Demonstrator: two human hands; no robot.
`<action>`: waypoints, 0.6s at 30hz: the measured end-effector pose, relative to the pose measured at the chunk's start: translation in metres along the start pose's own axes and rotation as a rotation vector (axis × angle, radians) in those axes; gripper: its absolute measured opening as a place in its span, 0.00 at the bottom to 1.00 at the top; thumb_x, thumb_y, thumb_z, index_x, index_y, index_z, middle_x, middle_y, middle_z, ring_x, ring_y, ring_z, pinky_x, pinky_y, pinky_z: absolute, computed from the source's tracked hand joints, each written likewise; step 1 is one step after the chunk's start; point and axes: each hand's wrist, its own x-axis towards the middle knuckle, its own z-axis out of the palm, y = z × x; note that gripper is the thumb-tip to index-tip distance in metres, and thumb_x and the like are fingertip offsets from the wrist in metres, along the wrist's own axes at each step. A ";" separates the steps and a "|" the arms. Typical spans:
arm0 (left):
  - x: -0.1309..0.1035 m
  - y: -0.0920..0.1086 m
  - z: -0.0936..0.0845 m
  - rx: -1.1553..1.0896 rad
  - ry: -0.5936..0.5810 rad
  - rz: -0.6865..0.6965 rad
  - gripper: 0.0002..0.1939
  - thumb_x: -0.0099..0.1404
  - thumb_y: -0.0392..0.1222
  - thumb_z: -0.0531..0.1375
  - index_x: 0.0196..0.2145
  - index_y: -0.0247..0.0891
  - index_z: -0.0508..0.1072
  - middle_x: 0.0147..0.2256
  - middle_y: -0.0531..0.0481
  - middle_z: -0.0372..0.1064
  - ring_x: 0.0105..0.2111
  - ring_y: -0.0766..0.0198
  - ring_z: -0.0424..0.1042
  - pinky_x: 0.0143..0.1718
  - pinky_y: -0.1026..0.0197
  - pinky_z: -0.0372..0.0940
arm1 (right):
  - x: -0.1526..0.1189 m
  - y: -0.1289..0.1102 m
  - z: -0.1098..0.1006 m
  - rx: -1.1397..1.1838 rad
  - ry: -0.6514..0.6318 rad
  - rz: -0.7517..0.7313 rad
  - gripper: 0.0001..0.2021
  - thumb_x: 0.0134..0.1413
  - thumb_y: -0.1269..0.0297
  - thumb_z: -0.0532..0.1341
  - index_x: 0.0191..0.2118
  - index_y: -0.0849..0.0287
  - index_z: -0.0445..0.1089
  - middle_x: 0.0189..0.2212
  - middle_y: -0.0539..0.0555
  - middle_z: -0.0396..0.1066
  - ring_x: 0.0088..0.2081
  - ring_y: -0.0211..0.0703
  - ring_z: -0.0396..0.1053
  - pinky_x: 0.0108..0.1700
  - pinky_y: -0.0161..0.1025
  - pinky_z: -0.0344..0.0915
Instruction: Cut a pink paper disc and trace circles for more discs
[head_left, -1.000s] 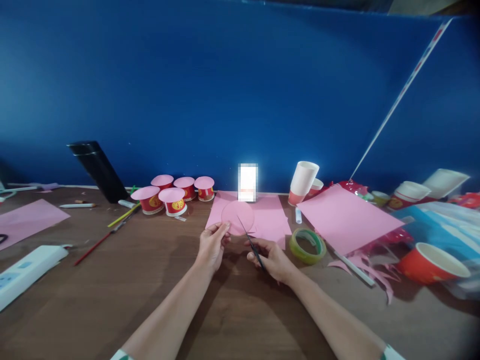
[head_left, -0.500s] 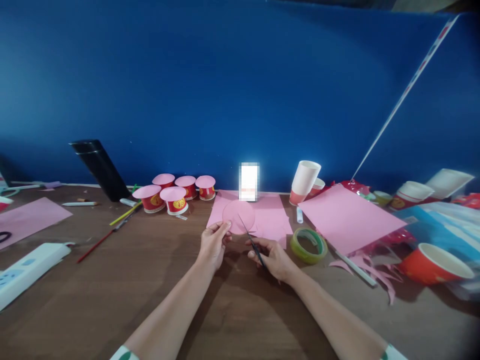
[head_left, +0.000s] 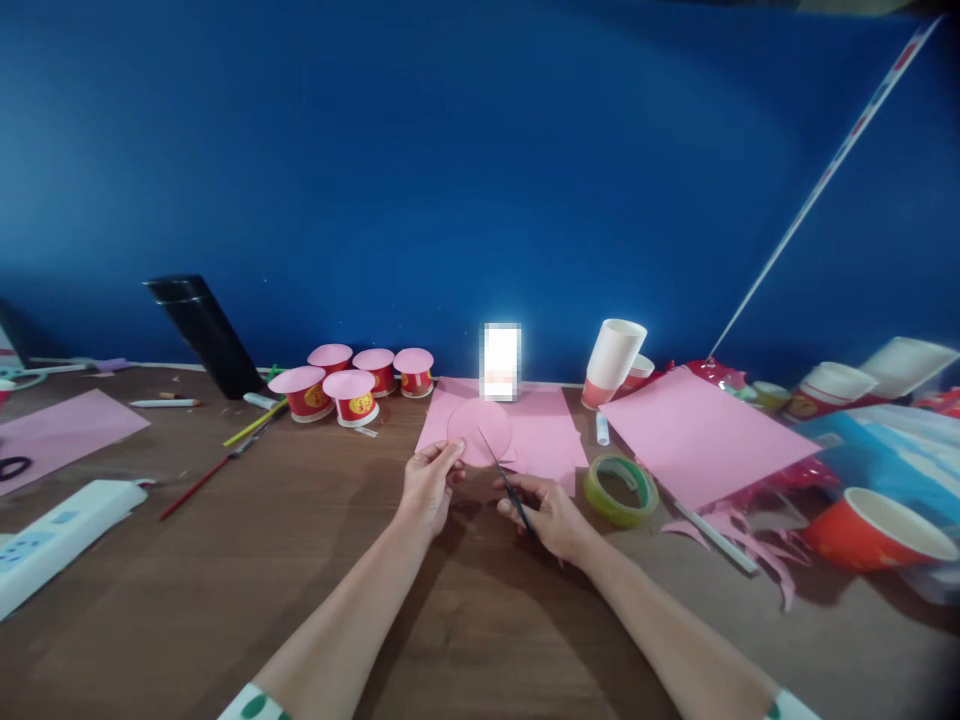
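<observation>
Two hands (head_left: pixel 429 482) hold scissors (head_left: pixel 517 501) and a pink disc (head_left: pixel 474 425).

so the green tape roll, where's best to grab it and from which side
Probably pinch the near wall of the green tape roll, hole to outer face, from above on the near side: it lies flat, hole up, with a square pink sheet close on its right and the right hand to its left.

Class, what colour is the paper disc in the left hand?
The paper disc is pink; it shows best in the head view.
</observation>
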 end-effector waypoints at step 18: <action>0.004 0.000 -0.005 -0.059 -0.030 -0.036 0.15 0.40 0.42 0.69 0.22 0.33 0.69 0.16 0.58 0.62 0.15 0.76 0.61 0.18 0.73 0.59 | -0.003 0.000 0.003 -0.119 -0.012 -0.090 0.19 0.46 0.60 0.65 0.45 0.61 0.67 0.22 0.46 0.63 0.24 0.34 0.60 0.25 0.31 0.59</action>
